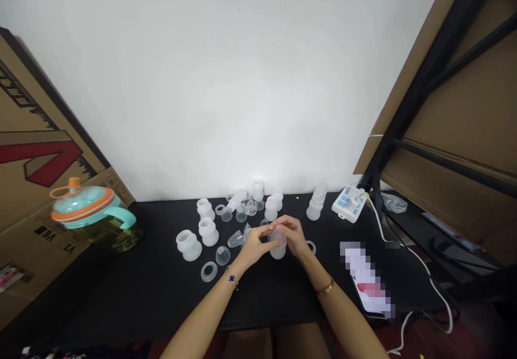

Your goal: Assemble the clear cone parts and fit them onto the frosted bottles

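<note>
In front of me stands a small white bottle (278, 252), shaped like a baby bottle, with a clear part at its top. My left hand (258, 241) curls its fingers and thumb around the upper part. From the other side my right hand (293, 235) closes on the same clear top, and the fingertips of both hands nearly meet. My fingers hide much of the join. A translucent ring (311, 247) lies by my right wrist. Left of my left hand are a clear cup (235, 239), a clear dome (222, 255) and a flat ring (209, 272).
Several white bottles (189, 246) stand to the left and behind. Clear caps (241, 212) and rings cluster near the wall. A capped bottle (317, 203) is back right, beside a white power strip (349, 203). A phone (367, 283) lies right; a large jug (92, 213) stands left.
</note>
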`<state>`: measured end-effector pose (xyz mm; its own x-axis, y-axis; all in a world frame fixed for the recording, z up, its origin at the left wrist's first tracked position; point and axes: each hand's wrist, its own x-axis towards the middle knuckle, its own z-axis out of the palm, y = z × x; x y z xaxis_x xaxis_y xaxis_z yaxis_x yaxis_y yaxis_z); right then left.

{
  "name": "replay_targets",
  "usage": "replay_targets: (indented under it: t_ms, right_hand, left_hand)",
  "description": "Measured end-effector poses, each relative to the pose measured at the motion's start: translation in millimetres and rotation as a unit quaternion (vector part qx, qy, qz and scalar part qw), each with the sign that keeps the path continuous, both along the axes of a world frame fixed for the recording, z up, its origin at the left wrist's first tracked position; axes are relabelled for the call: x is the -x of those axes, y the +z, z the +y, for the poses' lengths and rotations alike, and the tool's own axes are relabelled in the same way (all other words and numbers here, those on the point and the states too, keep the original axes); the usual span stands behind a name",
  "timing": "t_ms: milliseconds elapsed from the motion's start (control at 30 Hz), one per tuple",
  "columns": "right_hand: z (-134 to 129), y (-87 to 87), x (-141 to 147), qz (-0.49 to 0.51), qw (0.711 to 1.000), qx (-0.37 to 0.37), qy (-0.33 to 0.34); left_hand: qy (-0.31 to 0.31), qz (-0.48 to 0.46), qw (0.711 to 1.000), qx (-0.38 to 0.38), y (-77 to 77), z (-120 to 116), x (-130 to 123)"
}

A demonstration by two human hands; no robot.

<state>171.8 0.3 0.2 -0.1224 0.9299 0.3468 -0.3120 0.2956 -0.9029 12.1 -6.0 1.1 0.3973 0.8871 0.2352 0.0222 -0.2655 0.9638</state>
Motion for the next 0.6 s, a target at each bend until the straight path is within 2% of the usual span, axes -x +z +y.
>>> replay_targets:
  t_ms: [400, 600]
  right_hand:
    - [2.2, -4.7, 2.8, 0.017, 1.000, 0.001, 0.012]
    - [2.9, -4.8, 3.8, 0.018, 1.000, 0.000, 0.019]
  left_hand:
    - [0.006, 0.030, 0.999, -0.041, 1.0, 0.6, 3.3]
    - [-0.006, 0.007, 1.000, -0.029, -1.6, 0.5, 3.2]
